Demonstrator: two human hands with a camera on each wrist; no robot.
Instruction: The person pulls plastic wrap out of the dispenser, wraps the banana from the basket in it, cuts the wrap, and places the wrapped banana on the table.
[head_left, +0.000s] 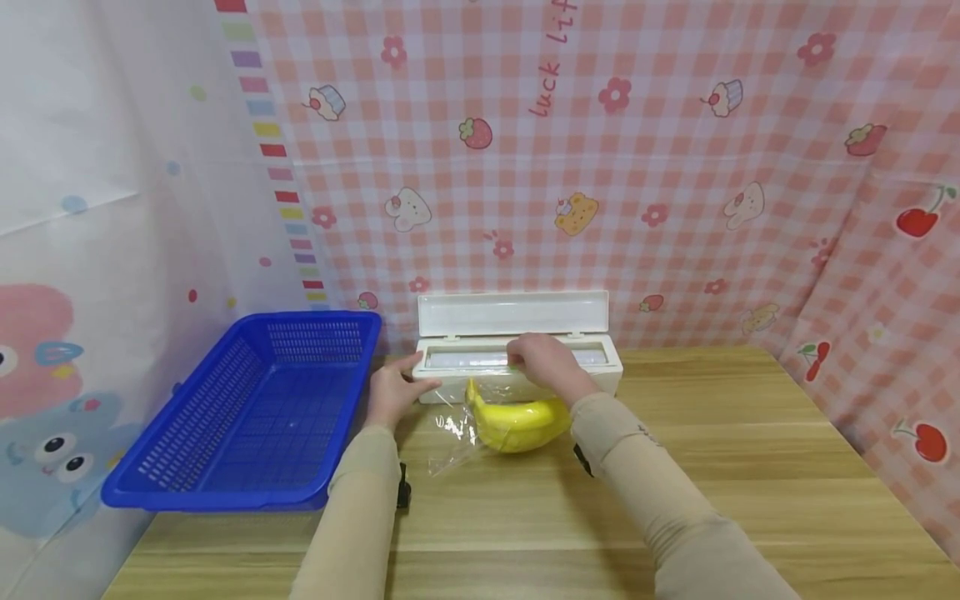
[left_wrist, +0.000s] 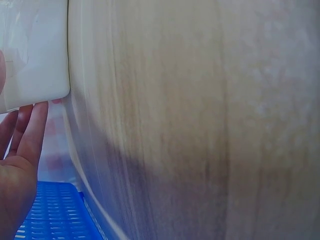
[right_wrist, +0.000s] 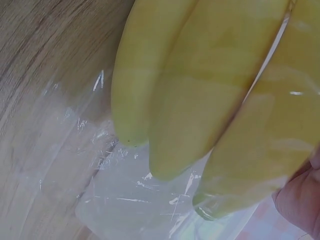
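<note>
A white cling film dispenser (head_left: 450, 390) stands at the back of the table, its lid (head_left: 513, 314) raised and a roll of film (head_left: 465, 359) showing inside. My left hand (head_left: 392, 393) grips its left end, thumb on the front and fingers round the side. Bent fingers of my right hand (head_left: 546, 364) reach down at the slot's front edge; I cannot tell what is between their tips. Before the box lies a bunch of yellow bananas (head_left: 517, 425), with clear cling film (head_left: 453, 429) spread over and beside it. In the right wrist view the bananas (right_wrist: 200, 95) appear close up under the film.
To the left is a blue plastic basket (head_left: 255, 417) with perforated walls. A checked cloth (head_left: 525, 208) hangs right behind the dispenser, and another cloth (head_left: 885, 333) borders the right side. The wooden table (head_left: 712, 467) extends right and forward.
</note>
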